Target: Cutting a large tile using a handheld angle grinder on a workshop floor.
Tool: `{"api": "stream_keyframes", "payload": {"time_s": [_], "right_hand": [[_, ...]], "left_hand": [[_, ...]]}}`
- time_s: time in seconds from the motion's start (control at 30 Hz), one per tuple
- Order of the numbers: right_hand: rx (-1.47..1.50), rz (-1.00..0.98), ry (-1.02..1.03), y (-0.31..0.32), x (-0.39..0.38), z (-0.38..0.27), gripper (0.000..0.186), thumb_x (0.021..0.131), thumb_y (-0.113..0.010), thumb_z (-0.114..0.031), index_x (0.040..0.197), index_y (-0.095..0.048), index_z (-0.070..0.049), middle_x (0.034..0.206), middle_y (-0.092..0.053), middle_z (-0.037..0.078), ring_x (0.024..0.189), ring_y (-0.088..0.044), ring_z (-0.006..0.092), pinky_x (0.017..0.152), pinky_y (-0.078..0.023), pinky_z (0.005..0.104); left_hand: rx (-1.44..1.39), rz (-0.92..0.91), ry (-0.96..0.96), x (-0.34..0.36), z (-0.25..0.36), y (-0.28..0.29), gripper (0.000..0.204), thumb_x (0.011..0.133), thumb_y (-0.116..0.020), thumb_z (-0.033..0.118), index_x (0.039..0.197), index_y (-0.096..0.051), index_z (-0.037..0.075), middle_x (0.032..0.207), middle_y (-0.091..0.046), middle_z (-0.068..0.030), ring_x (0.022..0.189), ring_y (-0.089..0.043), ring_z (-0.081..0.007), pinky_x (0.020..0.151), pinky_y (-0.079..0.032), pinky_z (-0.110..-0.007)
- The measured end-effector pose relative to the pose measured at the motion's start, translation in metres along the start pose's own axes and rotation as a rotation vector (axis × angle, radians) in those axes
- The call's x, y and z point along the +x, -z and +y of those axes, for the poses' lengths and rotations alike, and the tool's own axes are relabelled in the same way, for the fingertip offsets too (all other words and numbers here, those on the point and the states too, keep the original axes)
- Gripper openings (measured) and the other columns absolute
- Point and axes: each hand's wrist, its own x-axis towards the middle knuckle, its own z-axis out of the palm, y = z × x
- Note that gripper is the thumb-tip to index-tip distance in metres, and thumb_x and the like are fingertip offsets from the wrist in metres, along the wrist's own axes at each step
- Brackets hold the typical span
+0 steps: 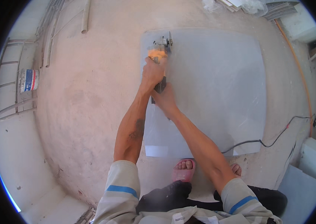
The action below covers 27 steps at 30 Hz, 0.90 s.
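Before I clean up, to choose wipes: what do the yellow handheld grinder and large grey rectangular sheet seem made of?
Yellow handheld grinder: probably matte moulded plastic, judging by even colour; its silvery head looks metal. Large grey rectangular sheet: smooth, faintly glossy from its soft sheen; perhaps tile or plastic.

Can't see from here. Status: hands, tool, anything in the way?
Left hand, right hand on yellow grinder. Disc at grey sheet's far end. Black cable over sheet's near right corner.

Smooth, faintly glossy panel (217, 93), rough matt floor (87, 97), plastic-looking grinder body (157, 53), metallic disc (171, 39).
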Motion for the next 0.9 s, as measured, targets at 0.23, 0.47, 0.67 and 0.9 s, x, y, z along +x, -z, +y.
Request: {"api": "stream_keyframes", "payload": {"time_s": [0.23,0.47,0.67,0.9], "right_hand": [[0.010,0.007,0.037,0.000,0.011,0.003,0.067,0.078,-0.084,-0.039,0.109,-0.042,0.002,0.095,-0.060,0.011,0.079,-0.062,0.0160,0.064,-0.051,0.0315],[-0.007,0.012,0.023,-0.002,0.011,0.010,0.067,0.078,-0.084,-0.040,0.109,-0.042,0.003,0.096,-0.061,0.013,0.081,-0.064,0.0185,0.065,-0.052,0.0328],[-0.041,0.020,0.031,-0.005,0.004,0.012,0.065,0.079,-0.083,-0.038,0.109,-0.042,0.003,0.097,-0.061,0.015,0.082,-0.065,0.0192,0.066,-0.053,0.0336],[-0.042,0.025,0.012,-0.003,0.000,0.012,0.064,0.079,-0.083,-0.035,0.109,-0.042,0.003,0.096,-0.061,0.014,0.082,-0.065,0.0195,0.067,-0.053,0.0339]], "left_hand": [[0.012,0.058,-0.001,0.007,0.006,-0.005,0.088,0.089,-0.056,0.059,0.127,-0.039,-0.018,0.110,-0.061,-0.0406,0.105,-0.063,-0.0510,0.091,-0.051,-0.050],[0.007,0.008,0.016,-0.001,0.008,0.002,0.085,0.091,-0.054,0.056,0.126,-0.036,-0.019,0.113,-0.059,-0.0427,0.111,-0.058,-0.0544,0.097,-0.047,-0.051],[0.021,0.052,0.008,-0.004,0.002,0.001,0.088,0.088,-0.057,0.059,0.128,-0.040,-0.018,0.111,-0.062,-0.0408,0.107,-0.063,-0.0508,0.092,-0.050,-0.050],[0.020,0.058,0.024,-0.006,-0.002,-0.003,0.087,0.089,-0.056,0.059,0.129,-0.039,-0.017,0.110,-0.062,-0.0399,0.106,-0.063,-0.0505,0.092,-0.050,-0.049]]}}
